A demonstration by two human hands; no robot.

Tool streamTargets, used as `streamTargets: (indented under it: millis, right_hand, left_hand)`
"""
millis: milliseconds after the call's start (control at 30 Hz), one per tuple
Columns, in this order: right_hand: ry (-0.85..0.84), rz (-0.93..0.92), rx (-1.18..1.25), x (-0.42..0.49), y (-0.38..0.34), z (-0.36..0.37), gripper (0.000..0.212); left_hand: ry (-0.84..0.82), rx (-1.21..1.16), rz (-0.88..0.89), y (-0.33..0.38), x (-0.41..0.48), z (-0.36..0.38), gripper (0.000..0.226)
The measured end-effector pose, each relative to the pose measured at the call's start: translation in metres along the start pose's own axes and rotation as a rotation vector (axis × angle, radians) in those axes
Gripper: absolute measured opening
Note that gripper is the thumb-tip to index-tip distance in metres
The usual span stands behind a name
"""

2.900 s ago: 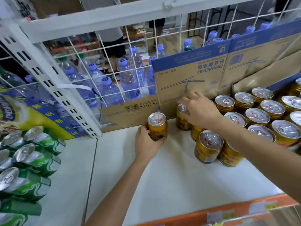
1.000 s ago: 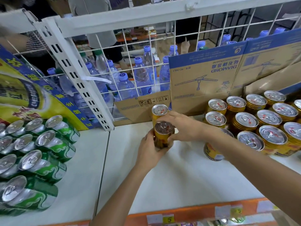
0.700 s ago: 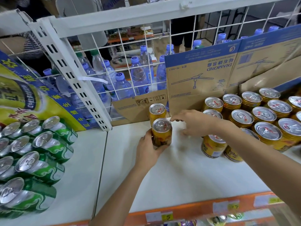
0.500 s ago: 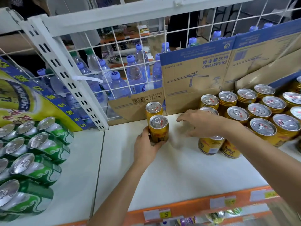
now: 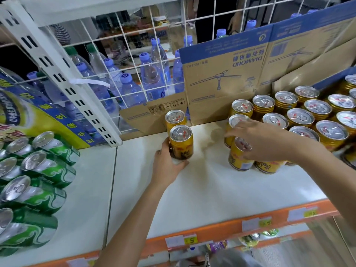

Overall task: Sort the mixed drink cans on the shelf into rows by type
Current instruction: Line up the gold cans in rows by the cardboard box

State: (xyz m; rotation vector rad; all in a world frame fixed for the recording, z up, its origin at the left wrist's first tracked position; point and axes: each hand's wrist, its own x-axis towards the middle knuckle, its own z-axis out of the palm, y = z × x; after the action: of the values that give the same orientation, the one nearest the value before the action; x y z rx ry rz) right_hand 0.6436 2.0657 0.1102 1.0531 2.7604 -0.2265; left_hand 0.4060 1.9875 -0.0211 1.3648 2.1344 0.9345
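Head view | my left hand (image 5: 167, 166) wraps the front gold can (image 5: 181, 142), upright on the white shelf (image 5: 212, 193), rear gold can (image 5: 175, 118) just behind | my right hand (image 5: 265, 140) clasps the loose gold can (image 5: 239, 160) from above.

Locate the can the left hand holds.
Head view, left of centre: the held can stands on the white shelf, directly before a second gold can.

Cardboard box (image 5: 221, 74), 1 o'clock: "DIAMOND", upside down. Yellow price tag (image 5: 190, 240) on shelf edge, 6 o'clock: "5". Banner (image 5: 48, 120), 9 o'clock: Chinese chars. Yellow cans (image 5: 181, 145): print too blurred.
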Motion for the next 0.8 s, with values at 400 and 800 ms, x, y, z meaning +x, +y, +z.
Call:
streamTargets:
  millis: [400,800]
  right_hand:
    - [-0.026,0.030,-0.241,-0.005,0.000,0.005,0.077]
    - [-0.014,0.012,-0.304,-0.007,-0.007,0.010,0.073]
  left_hand:
    - [0.007,0.085,0.000,0.001,0.000,-0.002,0.060]
    - [0.049,0.039,-0.004,0.003,-0.005,-0.003,0.070]
